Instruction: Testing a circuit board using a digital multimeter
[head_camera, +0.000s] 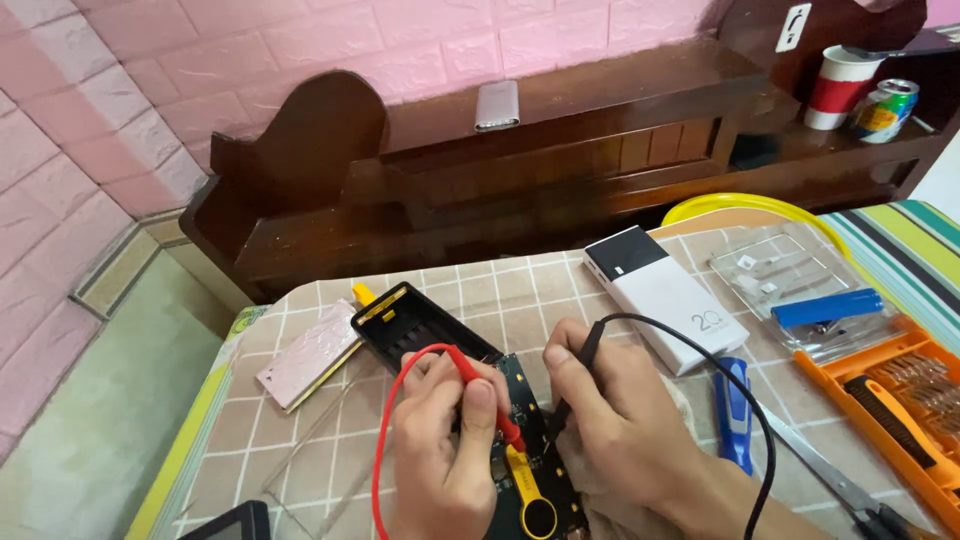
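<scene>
The left hand (445, 450) pinches a red multimeter probe (485, 390), the right hand (615, 415) a black probe (575, 375); both tips touch the green circuit board (530, 440) at lower centre. A pink cover plate (310, 355) lies left of the hands. Rightwards sit a white power bank (665, 295), a blue-handled tool (733, 415) and an orange screwdriver kit (900, 400).

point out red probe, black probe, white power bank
red probe (478, 383): head view, on its shaft in the left hand.
black probe (590, 342): head view, on its upper grip.
white power bank (660, 296): head view, middle of its top face.
</scene>
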